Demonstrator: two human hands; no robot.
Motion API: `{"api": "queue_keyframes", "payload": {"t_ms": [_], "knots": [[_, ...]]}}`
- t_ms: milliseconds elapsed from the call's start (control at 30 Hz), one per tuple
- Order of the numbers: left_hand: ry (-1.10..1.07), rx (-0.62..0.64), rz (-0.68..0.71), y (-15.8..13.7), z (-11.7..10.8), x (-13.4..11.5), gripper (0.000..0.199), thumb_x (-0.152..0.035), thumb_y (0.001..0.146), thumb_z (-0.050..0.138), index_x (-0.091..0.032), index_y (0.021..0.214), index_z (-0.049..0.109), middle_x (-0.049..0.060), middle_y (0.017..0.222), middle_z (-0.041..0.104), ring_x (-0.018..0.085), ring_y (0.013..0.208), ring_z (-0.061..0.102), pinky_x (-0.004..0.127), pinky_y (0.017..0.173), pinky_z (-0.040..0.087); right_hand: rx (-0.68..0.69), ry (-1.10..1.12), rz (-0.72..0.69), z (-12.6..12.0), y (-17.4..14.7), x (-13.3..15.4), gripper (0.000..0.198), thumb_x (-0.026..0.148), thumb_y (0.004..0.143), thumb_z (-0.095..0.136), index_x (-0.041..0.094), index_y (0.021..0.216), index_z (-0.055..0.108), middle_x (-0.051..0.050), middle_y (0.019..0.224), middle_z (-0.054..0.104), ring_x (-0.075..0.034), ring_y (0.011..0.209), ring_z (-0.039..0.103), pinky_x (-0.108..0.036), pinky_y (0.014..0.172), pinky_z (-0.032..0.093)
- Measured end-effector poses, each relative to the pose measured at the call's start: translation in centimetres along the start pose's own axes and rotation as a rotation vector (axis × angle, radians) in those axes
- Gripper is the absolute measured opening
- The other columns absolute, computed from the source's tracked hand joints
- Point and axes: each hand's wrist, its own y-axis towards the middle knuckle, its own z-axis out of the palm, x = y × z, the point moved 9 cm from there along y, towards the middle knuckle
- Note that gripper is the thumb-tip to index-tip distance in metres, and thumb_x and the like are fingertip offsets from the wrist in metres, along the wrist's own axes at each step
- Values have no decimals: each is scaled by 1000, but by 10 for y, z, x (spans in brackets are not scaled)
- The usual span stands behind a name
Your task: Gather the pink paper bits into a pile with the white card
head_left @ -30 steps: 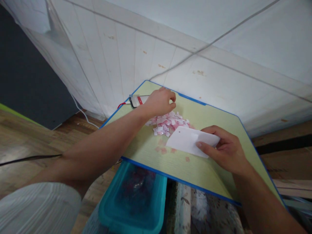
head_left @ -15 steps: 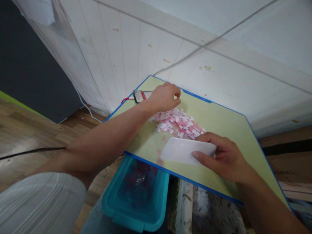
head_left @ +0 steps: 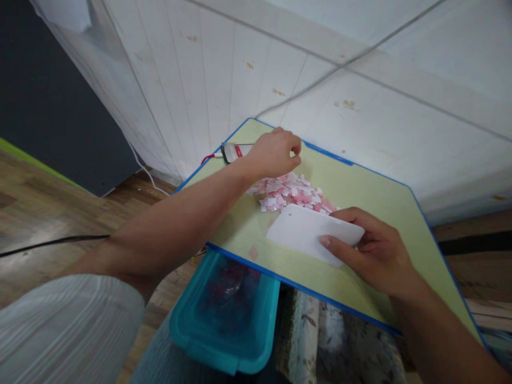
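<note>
My right hand [head_left: 378, 248] grips a thin white card [head_left: 308, 229] with rounded corners, thumb on its near face and fingers behind. The card is tilted above the near half of a pale yellow tabletop [head_left: 372, 186] with blue edging. Just beyond it lies a loose heap of small pink and white paper pieces [head_left: 300, 192]. My left hand [head_left: 277, 152] hovers past the far left side of the heap, fingers curled in toward the thumb; whatever they may hold is too small to make out. Its wrist partly covers a phone [head_left: 233, 153].
A red and white cable [head_left: 208, 158] plugs into the phone at the table's left edge. Below the near edge stands a teal plastic tub [head_left: 224, 341] with dark reddish contents. A white panelled wall [head_left: 224, 64] rises behind, crossed by a grey cable [head_left: 312, 85].
The card in my right hand has tipped and moved slightly up toward the heap. My left hand stays curled in nearly the same place. The whole view has shifted a little.
</note>
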Motion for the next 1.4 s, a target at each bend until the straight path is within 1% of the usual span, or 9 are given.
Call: {"api": "queue_keyframes", "payload": {"t_ms": [67,233,433,500,633,700,967,1200,1400], "knots": [[0,-5,3,0,0,0,28,-31,83,59,-25,103,78,7,108,75,29,113,62,48,103,47,-4,-12,-6,3,1,0,18,30,89,78,26,104,70,-1,86,68,-15,70,60,-24,58,45],[-3,-16,13,0,0,0,28,-30,82,59,-25,103,78,7,106,75,29,112,62,48,103,47,171,85,3,23,-2,4,15,31,90,77,25,103,72,-1,88,69,-15,72,63,-24,59,48],[1,-18,9,0,1,1,27,-29,83,58,-23,101,77,7,108,74,29,113,62,48,103,47,101,89,30,16,-1,2,17,32,88,79,24,102,72,-2,87,70,-16,70,63,-25,56,47],[1,-11,8,0,1,1,27,-29,83,58,-23,102,77,8,108,74,29,114,61,49,104,47,12,83,44,3,1,-2,18,33,85,81,24,98,72,-1,82,68,-15,64,59,-25,52,45],[2,1,7,0,1,2,29,-28,83,57,-24,104,77,8,109,74,30,114,61,50,103,47,-380,-30,61,-50,-3,-14,22,33,78,86,25,93,73,-1,77,64,-16,60,51,-28,48,39],[6,4,6,0,1,2,30,-29,83,57,-24,104,77,8,109,74,30,113,62,50,103,47,-432,-90,39,-61,-4,-17,21,32,77,86,26,90,72,-1,75,63,-16,59,50,-29,48,37],[15,3,-8,0,1,2,31,-30,81,58,-23,105,77,9,110,74,30,114,61,48,102,48,-139,-130,6,-33,-1,-20,19,29,80,83,26,93,70,2,74,62,-14,57,51,-27,48,37],[15,-5,2,1,2,3,30,-31,82,58,-24,104,77,8,108,74,30,113,62,48,102,48,-263,-171,105,-62,0,-34,20,31,78,84,25,88,68,2,72,60,-14,57,50,-26,47,38],[7,-3,-9,0,0,2,31,-31,82,58,-24,104,77,9,109,74,30,114,61,48,103,47,40,-17,206,-33,2,-40,22,38,81,82,24,85,65,3,69,56,-14,55,49,-26,45,37]]}}
